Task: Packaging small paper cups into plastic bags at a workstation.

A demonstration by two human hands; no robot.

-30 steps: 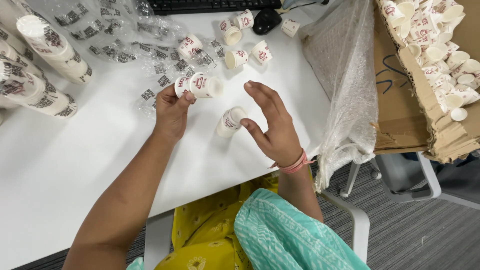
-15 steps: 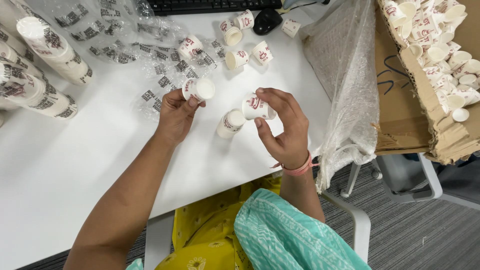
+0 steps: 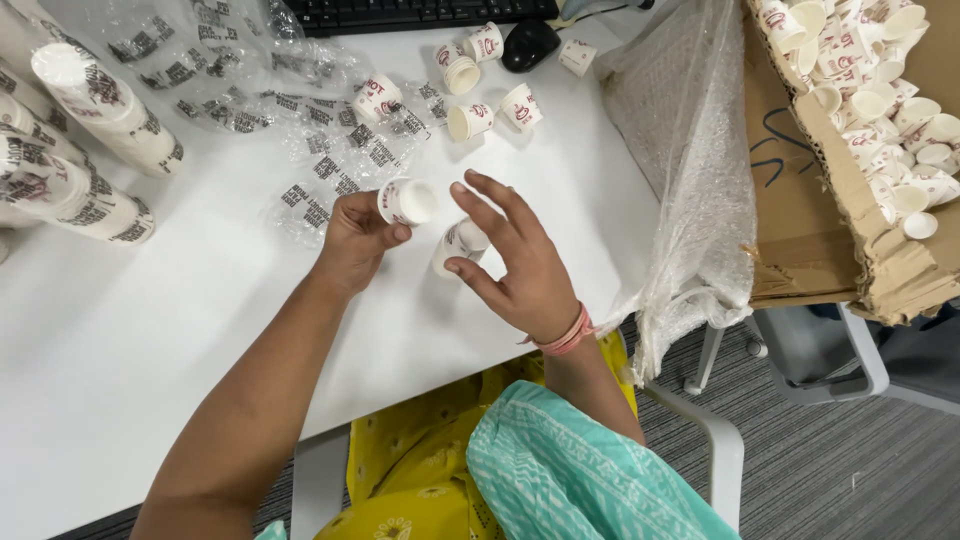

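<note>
Half a second back the right hand (image 3: 520, 265) gripped a small paper cup near the left one; now that cup is gone from its fingers, which spread open just above a cup lying on its side (image 3: 458, 245) on the white table (image 3: 150, 330). The left hand (image 3: 355, 240) stays closed around another small cup (image 3: 407, 201), its mouth facing right, just left of the open fingers

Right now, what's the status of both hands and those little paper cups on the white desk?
Left hand grips a small white paper cup sideways. Right hand open, fingers spread over a second small cup lying on the white desk. Nothing between them.
</note>
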